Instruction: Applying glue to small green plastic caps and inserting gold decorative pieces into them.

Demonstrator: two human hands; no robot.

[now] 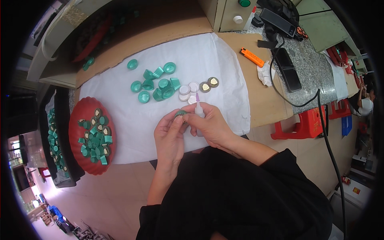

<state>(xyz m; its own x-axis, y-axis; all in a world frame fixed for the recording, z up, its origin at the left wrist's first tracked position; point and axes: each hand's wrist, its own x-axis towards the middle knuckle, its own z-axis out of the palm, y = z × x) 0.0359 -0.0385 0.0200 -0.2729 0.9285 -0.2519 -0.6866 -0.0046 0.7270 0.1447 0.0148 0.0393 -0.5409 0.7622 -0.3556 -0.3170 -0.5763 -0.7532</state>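
Note:
Over the near edge of the white sheet [120,128], my two hands meet at a small green fluted cup [181,113]. My left hand [167,134] pinches the cup between thumb and fingers. My right hand [216,126] presses its thumb and a finger on the same cup and also clasps a small squeeze bottle [199,109] with a thin purple tip pointing away from me. Just beyond lie several white crimped discs [184,90] and two brown crimped discs [213,82] with gold centres. Several loose green fluted cups [163,91] rest farther left on the sheet.
A red scalloped tray [74,126] at left holds green cups, some with gold-centred discs. Beside it stands a black bin [74,170] of green pieces. At right are an orange cutter [252,57], a crumpled tissue [265,74], a black phone [288,70], a cable [280,96] and red stools [306,124].

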